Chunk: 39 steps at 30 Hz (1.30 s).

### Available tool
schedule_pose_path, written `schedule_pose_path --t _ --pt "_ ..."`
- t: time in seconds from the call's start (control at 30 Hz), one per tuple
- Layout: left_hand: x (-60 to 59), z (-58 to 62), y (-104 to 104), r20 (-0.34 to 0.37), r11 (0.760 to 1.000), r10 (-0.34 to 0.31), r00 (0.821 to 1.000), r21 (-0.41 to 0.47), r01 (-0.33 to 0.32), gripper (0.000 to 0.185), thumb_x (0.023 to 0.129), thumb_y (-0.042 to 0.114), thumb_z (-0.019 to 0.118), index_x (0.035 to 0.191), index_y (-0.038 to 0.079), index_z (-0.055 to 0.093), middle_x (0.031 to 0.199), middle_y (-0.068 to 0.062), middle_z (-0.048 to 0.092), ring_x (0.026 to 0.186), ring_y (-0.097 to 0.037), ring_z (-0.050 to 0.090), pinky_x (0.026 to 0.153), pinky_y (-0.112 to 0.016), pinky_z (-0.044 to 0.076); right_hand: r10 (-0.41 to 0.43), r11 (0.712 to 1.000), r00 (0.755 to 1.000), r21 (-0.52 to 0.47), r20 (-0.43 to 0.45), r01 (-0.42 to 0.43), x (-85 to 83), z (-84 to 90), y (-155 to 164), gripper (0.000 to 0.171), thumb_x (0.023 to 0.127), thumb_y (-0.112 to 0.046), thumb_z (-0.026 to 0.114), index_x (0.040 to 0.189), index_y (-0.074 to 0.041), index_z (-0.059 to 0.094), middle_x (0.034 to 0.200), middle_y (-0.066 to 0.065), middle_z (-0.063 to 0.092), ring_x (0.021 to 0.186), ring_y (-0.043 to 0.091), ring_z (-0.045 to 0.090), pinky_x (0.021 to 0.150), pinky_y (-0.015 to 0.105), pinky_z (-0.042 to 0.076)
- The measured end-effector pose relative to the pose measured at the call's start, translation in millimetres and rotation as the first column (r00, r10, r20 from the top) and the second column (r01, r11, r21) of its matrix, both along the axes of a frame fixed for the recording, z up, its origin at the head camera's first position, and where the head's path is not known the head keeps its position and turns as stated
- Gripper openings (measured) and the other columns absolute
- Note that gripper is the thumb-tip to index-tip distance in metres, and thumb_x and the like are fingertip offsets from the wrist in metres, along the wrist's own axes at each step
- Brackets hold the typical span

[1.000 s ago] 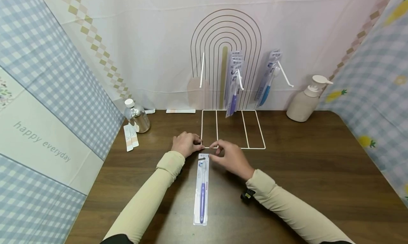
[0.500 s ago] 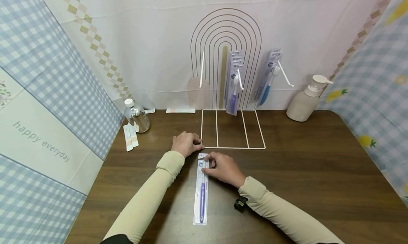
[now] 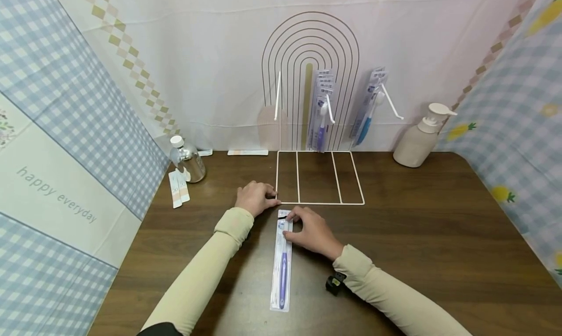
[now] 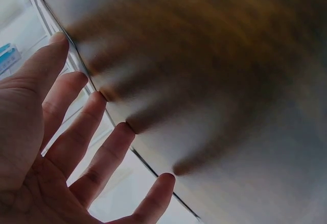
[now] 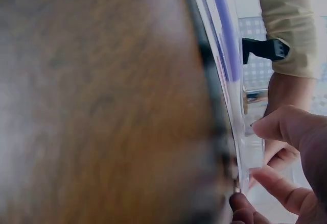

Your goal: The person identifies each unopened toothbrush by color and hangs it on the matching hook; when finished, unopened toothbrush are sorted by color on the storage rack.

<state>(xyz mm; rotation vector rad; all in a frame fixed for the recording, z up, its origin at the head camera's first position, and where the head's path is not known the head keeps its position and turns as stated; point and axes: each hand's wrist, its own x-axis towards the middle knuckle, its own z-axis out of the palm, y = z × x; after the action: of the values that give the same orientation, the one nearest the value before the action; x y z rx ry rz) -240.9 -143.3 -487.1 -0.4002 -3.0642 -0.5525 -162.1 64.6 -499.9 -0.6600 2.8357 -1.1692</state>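
A packaged purple toothbrush (image 3: 282, 263) lies lengthwise on the brown table (image 3: 417, 238) in front of me. My right hand (image 3: 293, 227) pinches its far end between thumb and fingers; the right wrist view shows those fingertips (image 5: 286, 127) on the clear pack (image 5: 225, 45). My left hand (image 3: 265, 196) rests at the front left corner of the white wire rack (image 3: 319, 203). In the left wrist view its straight fingers (image 4: 76, 132) touch the table along the rack's wire (image 4: 97, 89).
Toothbrush packs hang on the rack's middle hook (image 3: 320, 112) and right hook (image 3: 370, 106). A pump dispenser (image 3: 419, 140) stands at the back right, a small bottle (image 3: 189, 158) and paper strips (image 3: 178, 189) at the back left. Patterned cloth walls enclose the table.
My right hand drew back from the rack's front wire to the pack's far end and took hold of it. The pack shifted slightly right. The left hand stayed put.
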Motion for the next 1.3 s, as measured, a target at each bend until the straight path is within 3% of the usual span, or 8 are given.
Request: schedule_pose_path --t 0.17,0.3,0.4,0.53,0.63,0.8,0.93,1.3 --pt "1.3 2.0 -0.1 0.009 1.0 0.001 1.0 0.003 -0.001 0.026 0.087 0.046 0.085 0.108 0.029 0.085 0.121 0.011 0.077 0.111 -0.026 0.067 0.092 -0.058 0.048 -0.026 0.996 0.998 -0.085 -0.055 0.022 -1.5 19.7 16.2 0.031 0.083 -0.017 0.086 0.108 -0.013 0.069 0.085 -0.003 0.07 0.077 0.019 0.067 0.069 0.032 0.05" --pt "1.8 3.1 -0.7 0.015 1.0 0.0 1.0 0.007 0.0 0.026 0.088 0.046 0.085 0.108 0.029 0.085 0.119 0.011 0.077 0.111 -0.026 0.066 0.092 -0.058 0.048 -0.062 0.994 0.975 -0.105 -0.212 0.041 -5.1 46.9 31.1 0.035 0.083 -0.016 0.088 0.112 -0.012 0.069 0.085 -0.002 0.071 0.072 0.021 0.067 0.063 0.031 0.049" --pt "2.2 4.0 -1.1 0.014 1.0 0.001 1.0 0.011 -0.002 0.025 0.088 0.045 0.085 0.107 0.029 0.085 0.118 0.011 0.078 0.11 -0.026 0.067 0.092 -0.058 0.048 -0.087 0.993 0.931 -0.099 -0.353 0.056 -7.5 72.2 41.5 0.036 0.082 -0.015 0.088 0.114 -0.012 0.071 0.089 -0.002 0.072 0.063 0.016 0.059 0.055 0.03 0.043" --pt "2.2 3.5 -1.0 0.011 1.0 -0.001 1.0 0.011 0.0 0.025 0.087 0.046 0.086 0.106 0.03 0.085 0.117 0.011 0.078 0.109 -0.026 0.067 0.091 -0.058 0.048 -0.128 0.99 0.848 -0.12 -0.514 0.077 -8.5 106.5 55.2 0.037 0.082 -0.012 0.088 0.116 -0.011 0.073 0.092 0.001 0.074 0.056 0.009 0.044 0.05 0.026 0.035" --pt "1.7 2.6 -0.5 0.015 1.0 0.0 1.0 0.009 0.0 0.025 0.087 0.047 0.085 0.106 0.03 0.085 0.118 0.011 0.078 0.11 -0.025 0.067 0.091 -0.057 0.048 -0.167 0.983 0.796 -0.163 -0.581 0.087 -7.9 129.4 63.9 0.037 0.082 -0.009 0.087 0.117 -0.011 0.075 0.091 0.002 0.075 0.055 0.008 0.042 0.051 0.021 0.035" --pt "1.6 3.4 0.3 0.017 1.0 0.004 1.0 0.016 -0.004 0.026 0.087 0.046 0.086 0.107 0.029 0.085 0.12 0.01 0.077 0.112 -0.025 0.066 0.092 -0.058 0.048 -0.209 0.974 0.742 -0.2 -0.637 0.103 -8.4 156.9 73.1 0.036 0.085 -0.009 0.085 0.12 -0.012 0.077 0.086 0.0 0.071 0.055 0.009 0.045 0.054 0.02 0.034" --pt "2.2 4.0 0.3 0.022 1.0 0.004 1.0 0.015 -0.004 0.025 0.087 0.045 0.086 0.106 0.029 0.085 0.12 0.01 0.077 0.112 -0.026 0.066 0.093 -0.058 0.048 -0.232 0.97 0.73 -0.213 -0.643 0.12 -11.0 167.2 76.3 0.037 0.086 -0.01 0.085 0.122 -0.013 0.077 0.092 0.002 0.076 0.053 0.009 0.044 0.052 0.02 0.034" --pt "2.1 3.2 -0.3 0.013 1.0 0.006 1.0 0.015 -0.006 0.026 0.087 0.045 0.086 0.106 0.027 0.085 0.117 0.009 0.078 0.109 -0.026 0.067 0.091 -0.057 0.048 -0.279 0.953 0.758 -0.265 -0.59 0.145 -30.1 164.9 74.9 0.036 0.088 -0.012 0.085 0.124 -0.016 0.078 0.096 0.002 0.079 0.052 0.012 0.045 0.051 0.021 0.034"
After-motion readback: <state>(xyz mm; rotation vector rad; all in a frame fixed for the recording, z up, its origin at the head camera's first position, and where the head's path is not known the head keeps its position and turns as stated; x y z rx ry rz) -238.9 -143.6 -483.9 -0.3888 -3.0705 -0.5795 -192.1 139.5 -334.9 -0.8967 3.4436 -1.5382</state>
